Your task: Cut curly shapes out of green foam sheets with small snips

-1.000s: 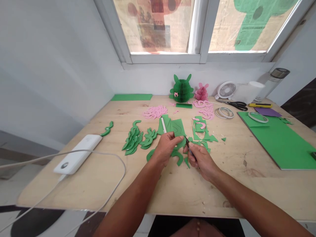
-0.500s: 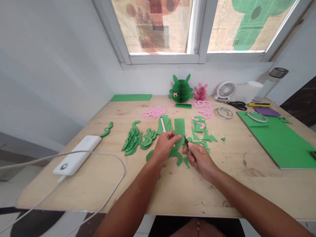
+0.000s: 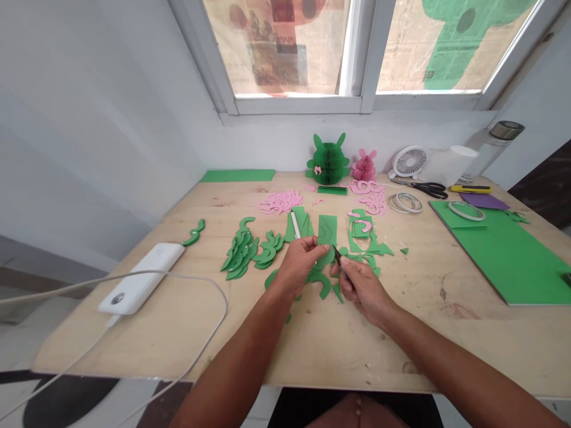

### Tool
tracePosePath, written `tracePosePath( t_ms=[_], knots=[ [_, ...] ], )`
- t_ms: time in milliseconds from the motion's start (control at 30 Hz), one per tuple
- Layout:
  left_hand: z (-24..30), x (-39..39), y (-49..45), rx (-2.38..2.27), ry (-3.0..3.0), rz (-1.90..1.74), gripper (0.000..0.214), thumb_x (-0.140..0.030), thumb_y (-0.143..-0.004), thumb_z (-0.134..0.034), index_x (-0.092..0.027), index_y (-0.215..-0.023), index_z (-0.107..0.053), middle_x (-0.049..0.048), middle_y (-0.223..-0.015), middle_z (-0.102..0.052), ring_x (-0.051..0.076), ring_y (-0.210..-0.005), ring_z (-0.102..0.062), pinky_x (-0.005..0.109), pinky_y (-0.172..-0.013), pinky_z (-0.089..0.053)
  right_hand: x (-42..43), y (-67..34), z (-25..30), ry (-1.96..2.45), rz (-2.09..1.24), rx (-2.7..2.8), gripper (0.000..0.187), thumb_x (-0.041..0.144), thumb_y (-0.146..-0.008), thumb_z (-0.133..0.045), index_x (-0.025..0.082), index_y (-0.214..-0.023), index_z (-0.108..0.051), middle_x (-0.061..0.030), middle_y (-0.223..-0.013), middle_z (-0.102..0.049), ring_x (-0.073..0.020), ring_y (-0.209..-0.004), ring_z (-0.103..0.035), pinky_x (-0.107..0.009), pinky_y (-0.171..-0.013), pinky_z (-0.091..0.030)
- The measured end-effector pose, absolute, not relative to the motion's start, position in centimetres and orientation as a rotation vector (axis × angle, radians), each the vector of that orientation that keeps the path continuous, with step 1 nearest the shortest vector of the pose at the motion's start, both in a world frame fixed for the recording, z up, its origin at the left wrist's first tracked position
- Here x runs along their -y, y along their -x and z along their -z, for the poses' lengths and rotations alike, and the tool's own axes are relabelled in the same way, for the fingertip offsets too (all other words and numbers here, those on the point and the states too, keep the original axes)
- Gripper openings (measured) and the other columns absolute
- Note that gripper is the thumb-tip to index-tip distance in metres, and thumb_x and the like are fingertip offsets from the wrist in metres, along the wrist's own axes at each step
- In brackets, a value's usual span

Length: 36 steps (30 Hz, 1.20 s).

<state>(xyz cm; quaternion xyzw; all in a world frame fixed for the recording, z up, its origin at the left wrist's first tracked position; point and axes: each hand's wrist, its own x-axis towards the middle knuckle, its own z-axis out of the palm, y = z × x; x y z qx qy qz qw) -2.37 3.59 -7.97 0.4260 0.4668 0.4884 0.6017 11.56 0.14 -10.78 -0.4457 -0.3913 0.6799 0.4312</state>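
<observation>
Both forearms come in over the near edge of the desk (image 3: 414, 351) and converge, the left slanting up to the right, the right slanting up to the left; the left hand (image 3: 301, 264) is bent over the middle, its thumb and fingers closed in a pinch on the green card (image 3: 328, 229), which lies between the hands with its upper part flat beyond the fingertips and curved lines drawn on it; the right hand (image 3: 363, 285) has its fingers wrapped round a dark tool (image 3: 344, 272), tip pointing up and left at the card's right edge, though whether it touches cannot be told; green cutouts (image 3: 239, 252) are heaped left of the left hand, a white pen (image 3: 295, 226) just beyond it; the newspaper (image 3: 279, 53) behind the window carries print too small to read; any marking on the power bank (image 3: 143, 276) is likewise illegible.
</observation>
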Motion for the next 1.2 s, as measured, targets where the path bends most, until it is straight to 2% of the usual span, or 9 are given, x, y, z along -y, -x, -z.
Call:
tracePosePath(
  t_ms=[200, 1200],
  knots=[
    [7.65, -3.39, 2.15, -1.055, -0.98, -1.123, 0.021, -0.026, -0.059, -0.072, -0.018, -0.05, -0.055, -0.0032, -0.051, -0.05, 0.009, -0.051, -0.044, 0.022, -0.055, -0.038, -0.14, -11.58, 10.69, 1.101, -1.708, 0.961, 0.044, 0.06, -0.076, -0.058, 0.016, -0.074, -0.057, 0.0087, -0.045, -0.035, -0.0046, -0.037, -0.021, -0.022, -0.038, -0.013],
    [7.63, -3.41, 2.21, -1.07, -1.005, -1.122, 0.023, -0.027, -0.059, -0.071, -0.017, -0.05, -0.052, -0.0047, -0.051, -0.048, 0.008, -0.05, -0.04, 0.022, -0.053, -0.034, -0.15, -11.59, 11.06, 1.096, -1.699, 0.964, 0.043, 0.059, -0.078, -0.057, 0.016, -0.073, -0.057, 0.0088, -0.044, -0.035, -0.005, -0.036, -0.022, -0.022, -0.038, -0.014]
  ],
)
